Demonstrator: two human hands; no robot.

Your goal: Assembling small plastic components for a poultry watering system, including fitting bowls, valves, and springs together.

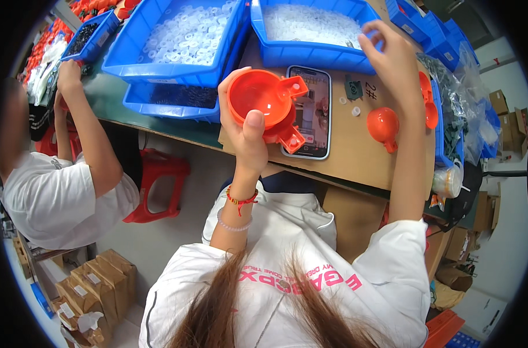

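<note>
Evidently left grip (245,136) pinching orange cups (253,93) near cardboard tabletop (354,153); right grip (396,57) unclear; red stool (166,162).

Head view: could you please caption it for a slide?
Left hand holding red cups, right hand by a blue bin of white parts.

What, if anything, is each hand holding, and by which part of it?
The left hand holds two orange-red cups by their left side, thumb at the near rim. Whether the right hand pinches anything cannot be told.
</note>
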